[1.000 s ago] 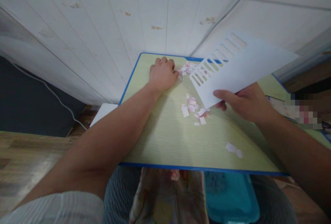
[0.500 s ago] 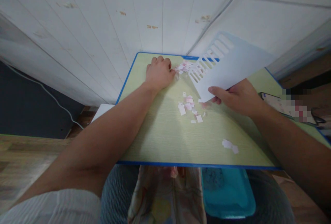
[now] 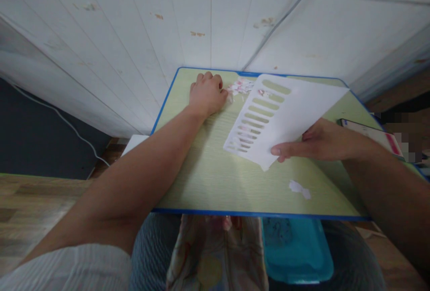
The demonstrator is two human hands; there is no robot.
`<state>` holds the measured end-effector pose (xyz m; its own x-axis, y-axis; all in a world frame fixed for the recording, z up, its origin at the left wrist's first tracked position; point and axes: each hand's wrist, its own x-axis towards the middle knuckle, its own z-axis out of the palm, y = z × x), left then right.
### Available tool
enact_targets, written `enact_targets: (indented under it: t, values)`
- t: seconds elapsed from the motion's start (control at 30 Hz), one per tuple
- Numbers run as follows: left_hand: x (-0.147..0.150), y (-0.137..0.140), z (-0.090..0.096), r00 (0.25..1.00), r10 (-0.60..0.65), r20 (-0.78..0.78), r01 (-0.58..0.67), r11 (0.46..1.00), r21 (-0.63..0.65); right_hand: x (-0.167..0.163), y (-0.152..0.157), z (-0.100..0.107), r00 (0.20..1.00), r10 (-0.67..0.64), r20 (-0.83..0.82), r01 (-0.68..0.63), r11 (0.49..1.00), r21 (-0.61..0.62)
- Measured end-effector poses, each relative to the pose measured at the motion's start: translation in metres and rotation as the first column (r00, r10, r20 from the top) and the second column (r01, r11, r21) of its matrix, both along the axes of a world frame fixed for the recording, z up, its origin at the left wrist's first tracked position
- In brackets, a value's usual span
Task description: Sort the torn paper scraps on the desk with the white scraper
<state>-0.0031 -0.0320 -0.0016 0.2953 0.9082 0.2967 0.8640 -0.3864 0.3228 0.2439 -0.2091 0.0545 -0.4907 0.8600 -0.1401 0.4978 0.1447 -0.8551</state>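
Observation:
My right hand grips a white sheet by its near side, thumb on top and fingers mostly hidden beneath. A row of rounded slots runs along the sheet's left side, shrinking toward the near end. Tilted over the table, it covers part of the surface, and some scraps show through its slots. On the far left of the table rests my left hand, fingers curled; whatever lies inside them is hidden. Right beside its fingertips is a heap of small white and pink paper scraps. One white scrap lies nearer the front edge.
The small table has a pale green top and blue rim, and stands against a white panelled wall. A phone lies at its right side. Below the front edge are a patterned cloth and a blue plastic tray.
My right hand has brought the slotted sheet down and nearer to me, turning it. The sheet now hides the middle scraps. My left hand has stayed where it was.

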Motion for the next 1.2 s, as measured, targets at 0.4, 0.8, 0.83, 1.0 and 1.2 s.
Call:
enact_targets:
  t: [0.4,0.8,0.83,1.0,1.2]
  values:
    - [0.000,-0.001,0.000,1.000,-0.006,0.004,0.006,1.000,-0.018,-0.010,0.005,0.008,0.984,-0.130,-0.122,0.136,0.990,0.041]
    - [0.000,-0.006,0.007,0.999,-0.001,-0.037,0.000,1.000,-0.022,-0.010,-0.001,-0.008,0.994,-0.109,-0.029,0.111,0.993,0.051]
    - [0.000,-0.005,0.005,1.000,0.000,-0.026,0.000,1.000,-0.020,-0.008,-0.001,-0.006,0.998,-0.067,-0.019,0.068,0.997,0.025]
    - [0.001,-0.002,0.002,1.000,0.001,-0.002,-0.001,1.000,-0.031,-0.004,-0.001,0.002,0.997,0.079,-0.020,-0.081,0.991,-0.106]
    - [0.000,0.000,0.002,1.000,0.000,-0.023,0.000,1.000,-0.004,-0.011,-0.003,0.007,0.985,0.108,-0.136,-0.135,0.968,-0.214]
